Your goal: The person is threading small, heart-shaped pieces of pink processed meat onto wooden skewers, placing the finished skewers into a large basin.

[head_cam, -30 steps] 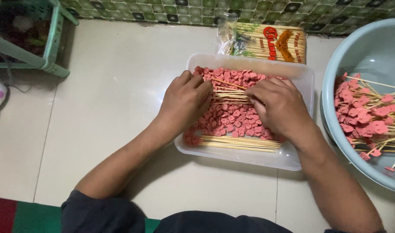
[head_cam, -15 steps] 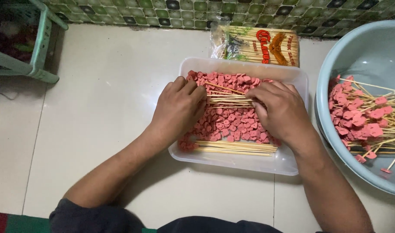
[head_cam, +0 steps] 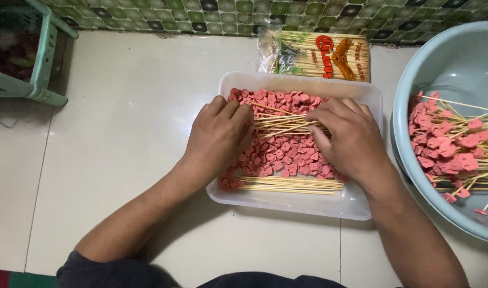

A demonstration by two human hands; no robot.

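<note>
- A clear plastic tray [head_cam: 361, 205] is seen on the pale tiled floor [head_cam: 121, 133] and is taken here as the landmark; its bed is covered with small pink sausage slices [head_cam: 286, 154].
- The left hand [head_cam: 218, 140] is laid palm down over the left part of the tray, fingers curled and close together, the fingertips resting on one end of a bundle of bamboo skewers [head_cam: 284, 124] lying across the slices.
- The right hand [head_cam: 350, 140] is laid over the right part of the tray, fingers bent and pressed onto the other end of the same bundle (whether any skewer is gripped under either palm cannot be told).
- The bundle is thus found between the two hands, inside the tray, toward its far half.
- A second row of skewers [head_cam: 289, 185] is laid flat along the near wall of the tray, apart from both hands.
- Just beyond the far wall of the tray, a packet of bamboo skewers [head_cam: 321, 56] in clear wrap is set against the green tiled wall base [head_cam: 201, 10].
- To the right of the tray, just beside it, a pale blue basin [head_cam: 457, 64] is seen, holding loaded skewers [head_cam: 457, 146] threaded with pink slices.
- Well to the left of the tray, a green plastic rack [head_cam: 44, 69] stands on the floor.
</note>
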